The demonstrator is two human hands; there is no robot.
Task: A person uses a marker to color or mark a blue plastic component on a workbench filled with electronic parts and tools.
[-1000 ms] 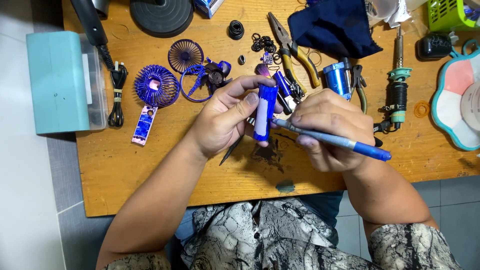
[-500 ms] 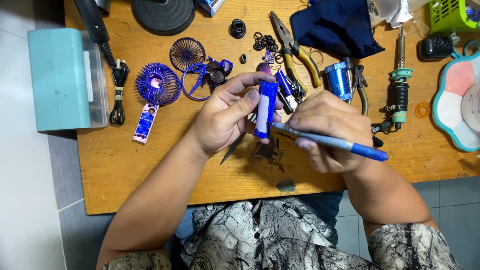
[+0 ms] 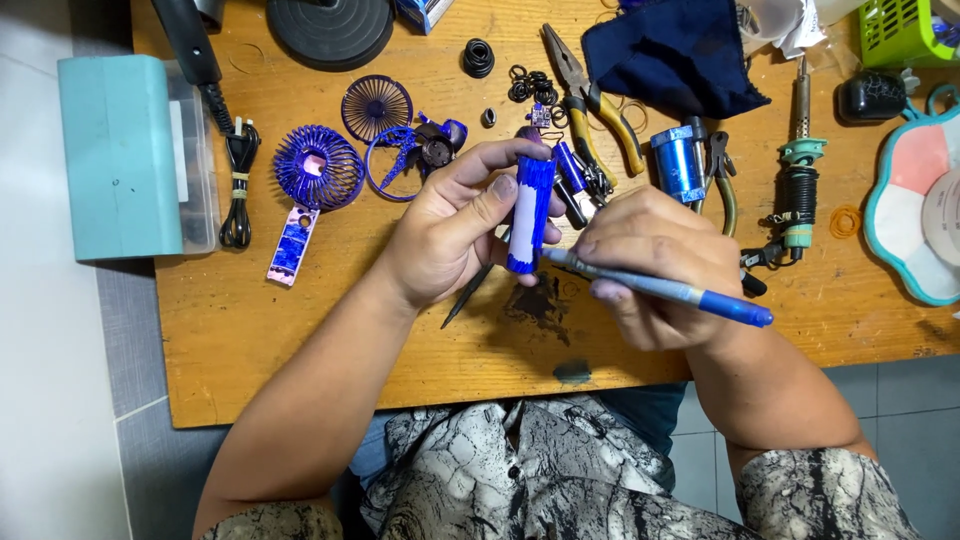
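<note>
Both forearms come in from 6 o'clock, converging over centre. Left hand [image 3: 450, 235]: palm toward camera, thumb and fingers curled in a pinch, fingertips pointing to 2 o'clock. Right hand [image 3: 655, 265]: knuckles up, fingers curled tight in a pen-style grip, pointing to 9 o'clock. Hands near each other, just apart.
</note>
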